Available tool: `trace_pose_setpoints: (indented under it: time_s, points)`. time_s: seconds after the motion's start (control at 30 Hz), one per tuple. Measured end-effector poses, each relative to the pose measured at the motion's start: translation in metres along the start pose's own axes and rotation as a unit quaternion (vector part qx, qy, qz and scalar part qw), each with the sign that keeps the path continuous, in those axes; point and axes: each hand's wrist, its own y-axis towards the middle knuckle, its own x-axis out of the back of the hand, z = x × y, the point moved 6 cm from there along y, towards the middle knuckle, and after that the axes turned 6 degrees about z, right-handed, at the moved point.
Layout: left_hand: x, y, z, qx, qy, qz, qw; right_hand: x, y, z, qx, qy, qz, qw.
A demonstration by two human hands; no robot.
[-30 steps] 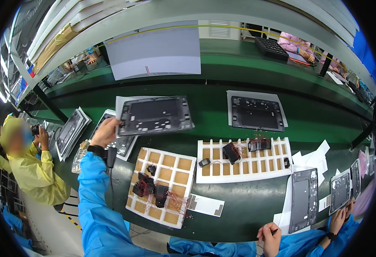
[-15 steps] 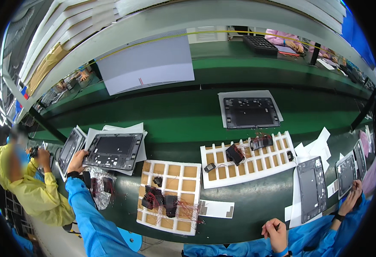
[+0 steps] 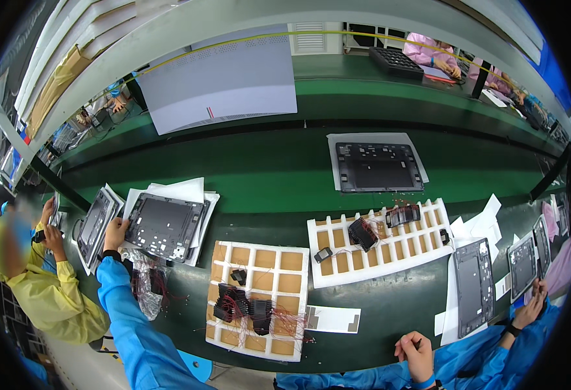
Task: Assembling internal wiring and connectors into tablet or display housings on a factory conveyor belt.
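Note:
My left hand (image 3: 116,233) is closed on the left edge of a black tablet housing (image 3: 164,225), pinching it with the thumb on top. The housing lies tilted on a stack of white sheets (image 3: 188,190) at the left of the bench. Near the front edge, to the right of the middle, my right hand (image 3: 415,356) is curled round a thin black tool (image 3: 418,344), whose kind I cannot make out. Between the hands sits a white foam tray (image 3: 291,305) with tan compartments, holding small black parts (image 3: 232,303) with thin red wires.
A second foam tray (image 3: 350,278) with wired black parts lies farther right. Other housings rest at the back (image 3: 376,168), right (image 3: 474,286) and far left (image 3: 95,224). Beside my left forearm is a clear plastic bag (image 3: 149,292). Co-workers sit on both sides; one's hands (image 3: 531,309) are at right.
The housing under my left hand has turned clockwise and moved a little left, with the hand still on its edge. My right hand stays near the front edge. The view has shifted slightly.

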Motion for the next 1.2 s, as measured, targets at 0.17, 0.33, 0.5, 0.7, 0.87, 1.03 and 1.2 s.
trace_pose_setpoints:
  time_s: [0.17, 0.33, 0.5, 0.7, 0.87, 1.03, 1.2]
  points:
    - [-0.01, -0.016, -0.092, -0.028, 0.239, -0.227, 0.944, 0.008, -0.002, -0.005, 0.0, 0.019, 0.001, 1.0]
    - [-0.043, -0.015, -0.239, -0.225, 0.084, -0.09, 0.967, 0.01, 0.0, -0.004, 0.003, 0.019, 0.015, 1.0]
    - [-0.18, -0.031, -0.406, -0.229, -0.158, 0.253, 0.926, 0.015, -0.006, -0.008, 0.001, 0.026, 0.02, 0.999]
    - [-0.302, -0.029, -0.519, -0.217, -0.049, 0.234, 0.946, 0.039, -0.023, -0.009, 0.021, 0.036, -0.005, 0.999]
    - [-0.35, -0.012, -0.565, -0.188, 0.109, 0.174, 0.961, 0.06, -0.041, 0.001, 0.029, 0.077, -0.014, 0.996]
    - [-0.369, 0.006, -0.547, -0.372, 0.392, 0.2, 0.817, 0.07, -0.037, 0.013, 0.053, 0.083, 0.005, 0.995]
    - [-0.31, -0.048, -0.591, -0.188, -0.311, 0.308, 0.879, 0.075, -0.035, 0.008, 0.034, 0.071, 0.035, 0.996]
